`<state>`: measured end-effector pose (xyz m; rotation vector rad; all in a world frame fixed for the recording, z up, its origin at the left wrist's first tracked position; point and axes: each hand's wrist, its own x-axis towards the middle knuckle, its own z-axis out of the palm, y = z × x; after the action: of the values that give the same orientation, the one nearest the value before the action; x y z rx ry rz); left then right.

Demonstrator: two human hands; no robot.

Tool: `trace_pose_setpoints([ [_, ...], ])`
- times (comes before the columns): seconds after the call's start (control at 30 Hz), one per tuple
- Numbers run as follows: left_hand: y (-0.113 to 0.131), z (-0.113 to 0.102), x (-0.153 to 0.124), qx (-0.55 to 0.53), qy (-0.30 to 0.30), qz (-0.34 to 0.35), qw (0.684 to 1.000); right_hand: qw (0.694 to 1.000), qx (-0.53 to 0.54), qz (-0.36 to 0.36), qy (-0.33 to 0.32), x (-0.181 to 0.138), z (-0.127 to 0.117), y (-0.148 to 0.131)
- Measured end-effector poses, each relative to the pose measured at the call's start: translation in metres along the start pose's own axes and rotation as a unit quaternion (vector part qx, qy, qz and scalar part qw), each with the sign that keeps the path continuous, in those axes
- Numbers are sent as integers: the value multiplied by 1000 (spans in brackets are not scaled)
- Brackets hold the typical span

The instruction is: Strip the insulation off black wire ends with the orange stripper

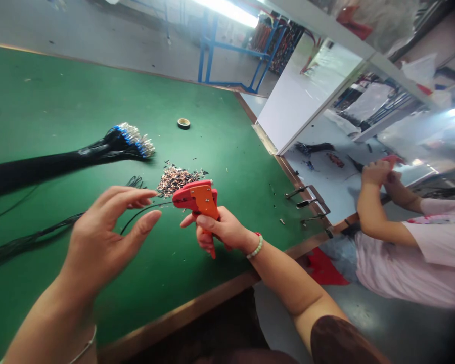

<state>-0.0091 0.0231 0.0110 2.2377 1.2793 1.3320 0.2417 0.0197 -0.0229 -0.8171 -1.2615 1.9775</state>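
My right hand [222, 227] is wrapped round the grip of a red and orange wire stripper [203, 198], whose nose points left. One thin black wire [142, 210] runs in a curve up to the stripper's jaws. Beside that wire is my left hand [106, 232], thumb and fingers apart, with nothing gripped between them. Just beyond the stripper lies a heap of cut wire ends [178, 178], copper and black. A loose bundle of black wires [34, 237] stretches off to the left, partly hidden behind my left hand.
A thick black cable bundle [60, 161] with blue and silver tips rests on the green table [220, 146]. Farther back sits a tape roll [183, 124]. A metal clamp [309, 202] is at the right edge. Another person [413, 232] works at the neighbouring table, holding a red tool.
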Motion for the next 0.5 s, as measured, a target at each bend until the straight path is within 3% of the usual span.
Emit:
trace_pose_setpoints([
  [0.17, -7, 13, -4, 138, 90, 78, 983, 998, 4, -1, 57, 3, 3, -1],
  [0.3, -7, 24, -5, 169, 80, 114, 976, 998, 14, 7, 69, 3, 8, -1],
  [0.5, -3, 32, -11, 171, 41, 92, 980, 996, 12, 23, 80, 4, 16, -1],
])
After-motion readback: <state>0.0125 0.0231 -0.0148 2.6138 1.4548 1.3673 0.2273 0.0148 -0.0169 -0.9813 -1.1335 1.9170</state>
